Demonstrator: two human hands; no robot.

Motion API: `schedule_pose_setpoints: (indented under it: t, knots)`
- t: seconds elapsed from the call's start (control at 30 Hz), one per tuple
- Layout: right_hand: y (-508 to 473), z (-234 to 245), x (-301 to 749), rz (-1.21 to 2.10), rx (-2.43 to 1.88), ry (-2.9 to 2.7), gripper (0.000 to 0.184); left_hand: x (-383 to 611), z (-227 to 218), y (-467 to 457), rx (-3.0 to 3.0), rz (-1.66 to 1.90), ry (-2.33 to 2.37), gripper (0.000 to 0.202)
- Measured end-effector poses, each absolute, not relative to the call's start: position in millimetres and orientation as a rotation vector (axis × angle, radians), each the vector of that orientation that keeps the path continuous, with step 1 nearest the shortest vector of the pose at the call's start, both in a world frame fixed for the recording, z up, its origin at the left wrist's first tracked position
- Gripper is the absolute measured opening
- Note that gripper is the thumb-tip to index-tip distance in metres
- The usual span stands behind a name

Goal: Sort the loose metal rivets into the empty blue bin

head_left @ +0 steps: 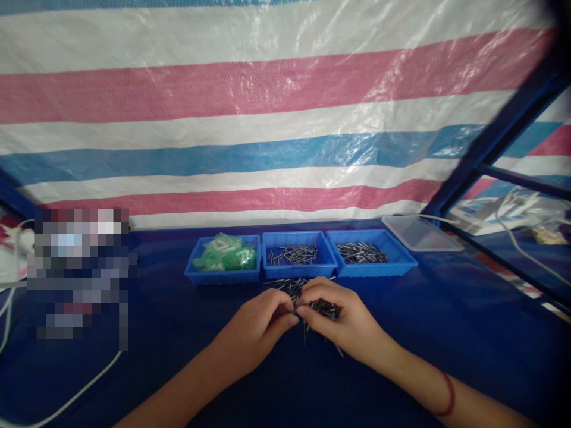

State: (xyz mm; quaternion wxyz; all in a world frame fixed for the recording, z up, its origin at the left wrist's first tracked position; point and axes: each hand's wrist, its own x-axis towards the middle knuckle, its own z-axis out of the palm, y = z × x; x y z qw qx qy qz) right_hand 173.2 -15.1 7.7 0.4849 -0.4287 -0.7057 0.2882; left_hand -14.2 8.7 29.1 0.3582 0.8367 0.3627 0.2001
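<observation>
A loose pile of thin dark metal rods (292, 286), nail-like in shape, lies on the blue table in front of the bins. Over this pile my left hand (267, 324) is closed in a pinch, its fingertips meeting those of the other hand; what they grip is too small to make out. My right hand (336, 312) curls over the rods with thumb and fingers pinched, a small dark metal end showing at the tips. Several rods show under and behind its fingers. Blur hides the exact kind of the rods.
Behind the pile stand a blue bin (223, 276) with green plastic bags (227, 252), a middle blue bin (301, 272) and a right blue bin (379, 269), both with metal rods. A clear lid (422, 233) lies farther right. A white cable (84, 389) runs at left.
</observation>
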Motion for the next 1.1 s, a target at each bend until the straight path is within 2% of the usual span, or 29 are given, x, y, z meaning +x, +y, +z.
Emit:
schedule_pose_setpoints:
  t: [0.4,0.6,0.73,0.87,1.1]
  knots:
    - [-15.9,10.0,176.4,0.744,-1.035,-1.691,0.007,-12.7,20.8,8.0,2.256,0.562,0.894,0.011]
    - [-12.2,5.5,178.8,0.697,-1.049,-1.755,0.011,-12.6,19.8,8.9,2.267,0.649,1.032,0.014]
    - [-10.4,9.0,182.5,0.522,-1.042,-1.949,0.011,-14.3,21.8,8.9,2.329,0.631,1.063,0.016]
    - [-0.4,19.5,203.8,0.274,-1.138,-1.941,0.011,-22.4,30.0,15.0,2.509,0.461,1.083,0.02]
    - [32.0,20.7,276.6,-0.187,-1.672,-1.67,0.015,-36.8,35.5,28.0,2.711,0.093,1.078,0.021]
